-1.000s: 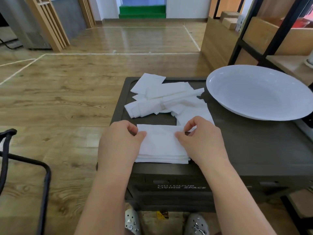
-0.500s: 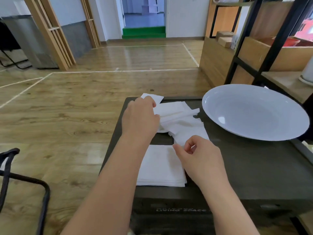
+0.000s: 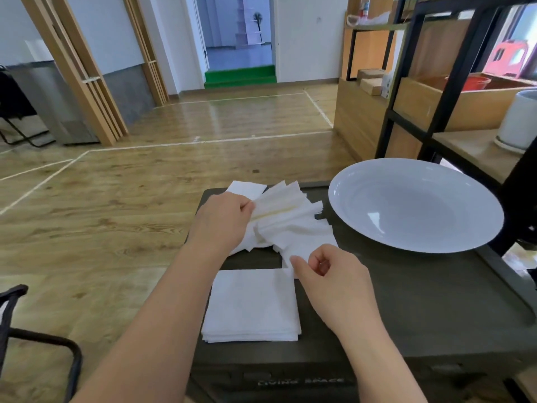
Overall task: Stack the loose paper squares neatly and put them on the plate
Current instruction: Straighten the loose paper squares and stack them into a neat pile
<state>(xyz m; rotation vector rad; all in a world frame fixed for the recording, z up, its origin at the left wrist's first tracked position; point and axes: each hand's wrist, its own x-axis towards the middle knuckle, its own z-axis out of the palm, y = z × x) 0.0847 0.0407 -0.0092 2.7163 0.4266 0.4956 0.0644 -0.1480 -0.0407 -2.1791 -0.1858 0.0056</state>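
Loose paper squares point(image 3: 290, 228) are heaped mid-frame on the dark table point(image 3: 421, 301), just left of the white plate point(image 3: 415, 205). One folded square is gripped in the curled fingers of the left hand point(image 3: 223, 222) and lifted at a tilt above the heap. The right hand point(image 3: 328, 274) is seen with fingers curled, thumb and forefinger at the heap's near edge; whether paper is actually pinched cannot be told. A neat stack point(image 3: 252, 303) is laid at lower centre, apart from the plate. The heap's left part is hidden by the left hand.
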